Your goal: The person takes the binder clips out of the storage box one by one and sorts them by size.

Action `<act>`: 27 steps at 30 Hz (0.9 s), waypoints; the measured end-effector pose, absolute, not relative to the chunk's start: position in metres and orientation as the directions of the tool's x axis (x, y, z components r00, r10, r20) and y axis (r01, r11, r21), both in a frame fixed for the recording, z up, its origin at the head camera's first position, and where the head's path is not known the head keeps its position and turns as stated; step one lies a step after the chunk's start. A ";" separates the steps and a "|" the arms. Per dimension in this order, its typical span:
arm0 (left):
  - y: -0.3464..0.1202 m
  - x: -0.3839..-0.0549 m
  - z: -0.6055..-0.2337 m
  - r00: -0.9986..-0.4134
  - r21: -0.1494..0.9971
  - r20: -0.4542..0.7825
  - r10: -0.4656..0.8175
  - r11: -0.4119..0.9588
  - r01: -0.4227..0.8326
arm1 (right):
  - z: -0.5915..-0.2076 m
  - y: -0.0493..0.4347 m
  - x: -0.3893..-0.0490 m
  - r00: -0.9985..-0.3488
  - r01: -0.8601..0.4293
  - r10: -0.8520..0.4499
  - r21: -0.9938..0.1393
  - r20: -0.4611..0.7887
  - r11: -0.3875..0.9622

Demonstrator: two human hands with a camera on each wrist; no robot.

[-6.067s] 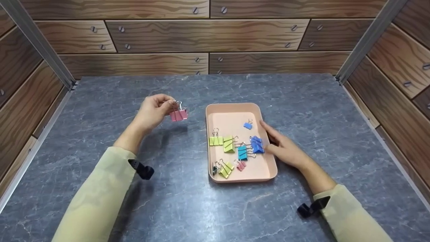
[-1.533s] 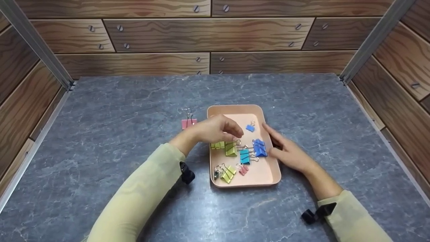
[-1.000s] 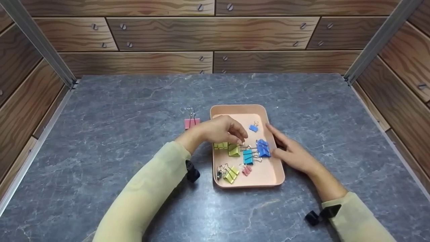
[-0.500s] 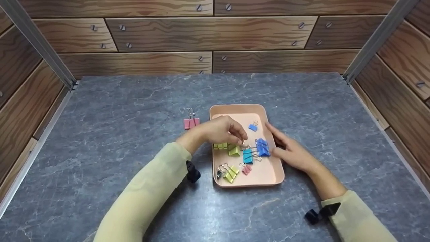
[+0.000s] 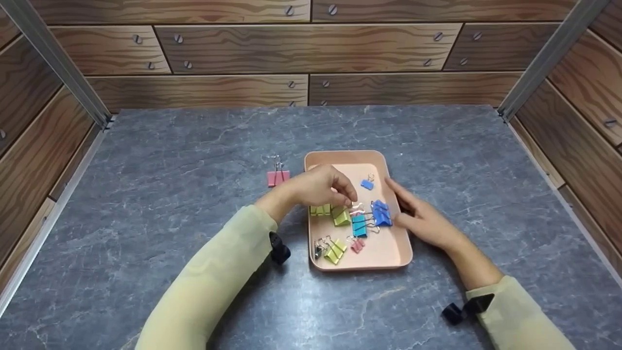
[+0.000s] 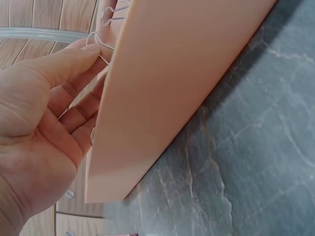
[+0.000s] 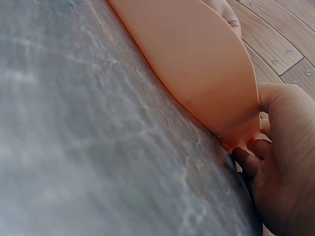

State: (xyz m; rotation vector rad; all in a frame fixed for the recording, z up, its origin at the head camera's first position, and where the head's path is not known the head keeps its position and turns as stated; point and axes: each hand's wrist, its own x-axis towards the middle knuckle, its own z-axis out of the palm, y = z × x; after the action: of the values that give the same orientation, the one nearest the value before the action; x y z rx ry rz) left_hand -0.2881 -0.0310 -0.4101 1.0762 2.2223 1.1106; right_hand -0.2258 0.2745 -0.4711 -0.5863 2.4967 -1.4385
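Note:
My left hand reaches over the left side of a peach tray. Its thumb and forefinger pinch the wire handle of a yellow-green binder clip, whose body stays low in the tray. Against the tray's right wall, my right hand grips with the thumb at the rim and the fingers along the outside. Teal and dark blue binder clips lie close to the pinched one. Another yellow-green clip is partly hidden under the left hand.
A large pink binder clip stands on the marbled table just left of the tray. Inside the tray are a small blue clip, a small pink clip, a third yellow-green clip and a small dark clip.
The left hand set the pink clip down on the table left of the tray, then moved right into the tray. The pinched yellow-green clip has shifted slightly. The right hand keeps its place.

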 end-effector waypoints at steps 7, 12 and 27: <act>-0.033 -0.286 -0.401 -0.617 0.831 0.017 0.787 0.332 0.447 | -0.472 0.275 -0.226 -0.900 -0.240 -0.435 -0.863 0.026 0.445; -0.036 -0.282 -0.390 -0.670 0.824 0.040 0.742 0.355 0.443 | -0.471 0.275 -0.226 -0.900 -0.241 -0.436 -0.862 0.027 0.445; -0.072 -0.279 -0.357 -0.809 0.885 0.244 0.534 0.218 0.411 | -0.472 0.276 -0.227 -0.898 -0.245 -0.440 -0.861 0.027 0.446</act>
State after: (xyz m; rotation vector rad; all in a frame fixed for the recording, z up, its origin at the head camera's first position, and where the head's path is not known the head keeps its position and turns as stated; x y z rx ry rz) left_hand -0.2790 -0.0715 -0.3566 0.9210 2.3613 1.6588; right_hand -0.2269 0.2759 -0.4721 -0.5987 2.4955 -1.4352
